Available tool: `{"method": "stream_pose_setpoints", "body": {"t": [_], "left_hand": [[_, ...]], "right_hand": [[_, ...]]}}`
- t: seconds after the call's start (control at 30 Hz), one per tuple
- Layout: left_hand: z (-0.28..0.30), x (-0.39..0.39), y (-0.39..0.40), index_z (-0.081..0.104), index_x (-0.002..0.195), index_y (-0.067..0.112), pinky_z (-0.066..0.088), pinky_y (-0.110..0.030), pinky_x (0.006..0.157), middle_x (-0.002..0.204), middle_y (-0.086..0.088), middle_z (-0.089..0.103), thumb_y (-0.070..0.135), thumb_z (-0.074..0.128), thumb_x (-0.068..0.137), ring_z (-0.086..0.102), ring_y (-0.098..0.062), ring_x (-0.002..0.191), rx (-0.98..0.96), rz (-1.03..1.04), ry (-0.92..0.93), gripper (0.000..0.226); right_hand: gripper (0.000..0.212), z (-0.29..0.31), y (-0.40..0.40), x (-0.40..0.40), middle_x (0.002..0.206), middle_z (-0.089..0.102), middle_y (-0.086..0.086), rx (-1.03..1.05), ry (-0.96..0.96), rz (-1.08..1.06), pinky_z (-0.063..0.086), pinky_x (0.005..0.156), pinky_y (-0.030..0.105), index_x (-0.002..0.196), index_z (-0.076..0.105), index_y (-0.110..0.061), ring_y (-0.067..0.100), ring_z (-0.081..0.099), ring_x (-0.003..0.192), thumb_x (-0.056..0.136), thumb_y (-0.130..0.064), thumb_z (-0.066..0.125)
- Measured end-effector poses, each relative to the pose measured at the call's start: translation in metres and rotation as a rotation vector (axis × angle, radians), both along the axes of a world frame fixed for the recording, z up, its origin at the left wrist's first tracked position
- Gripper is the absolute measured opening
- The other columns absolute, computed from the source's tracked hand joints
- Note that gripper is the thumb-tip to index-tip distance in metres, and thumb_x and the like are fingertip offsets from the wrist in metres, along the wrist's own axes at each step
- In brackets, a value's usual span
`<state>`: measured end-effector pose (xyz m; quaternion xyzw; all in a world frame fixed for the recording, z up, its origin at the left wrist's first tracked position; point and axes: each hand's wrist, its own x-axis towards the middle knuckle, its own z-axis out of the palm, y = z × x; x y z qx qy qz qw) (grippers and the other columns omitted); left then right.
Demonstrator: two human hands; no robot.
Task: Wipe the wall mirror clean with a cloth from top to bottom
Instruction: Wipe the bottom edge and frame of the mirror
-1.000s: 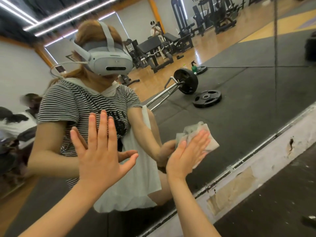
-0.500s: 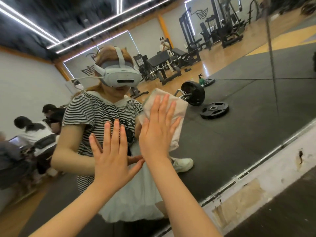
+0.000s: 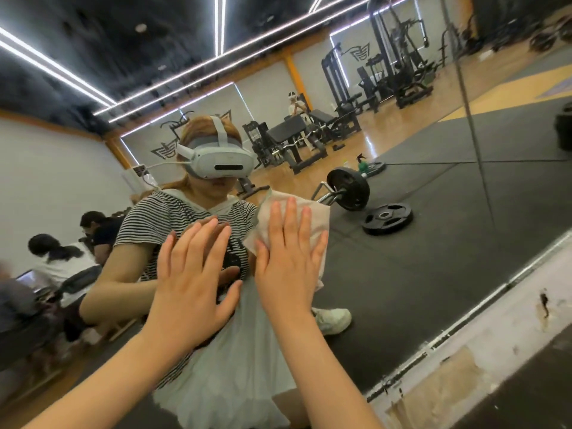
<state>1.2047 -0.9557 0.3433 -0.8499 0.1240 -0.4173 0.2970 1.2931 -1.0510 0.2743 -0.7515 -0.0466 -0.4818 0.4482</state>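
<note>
Mirror (image 3: 433, 274), cloth (image 3: 312, 224) under right-hand fingers (image 3: 291, 224)

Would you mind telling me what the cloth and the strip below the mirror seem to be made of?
The cloth looks like thin, soft woven fabric or a wipe: pale, crumpled, limp at the edges. The strip looks like painted plaster or board: matt white, chipped, with brown patches.
</note>
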Motion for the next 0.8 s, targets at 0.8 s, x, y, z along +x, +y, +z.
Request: {"method": "stream_pose_setpoints", "body": {"t": [0.8], "left_hand": [[0.025,0.101,-0.090,0.044,0.142,0.002,0.013,-0.059,0.113,0.150,-0.019,0.039,0.045,0.036,0.084,0.033,-0.033,0.140,0.424,-0.118,0.114,0.073]], "right_hand": [[0.078,-0.174,-0.053,0.023,0.163,0.004,0.005,0.813,0.642,0.074,-0.001,0.118,0.035,0.153,0.002,-0.015,0.018,0.000,0.150,0.087,-0.055,0.011]]}}
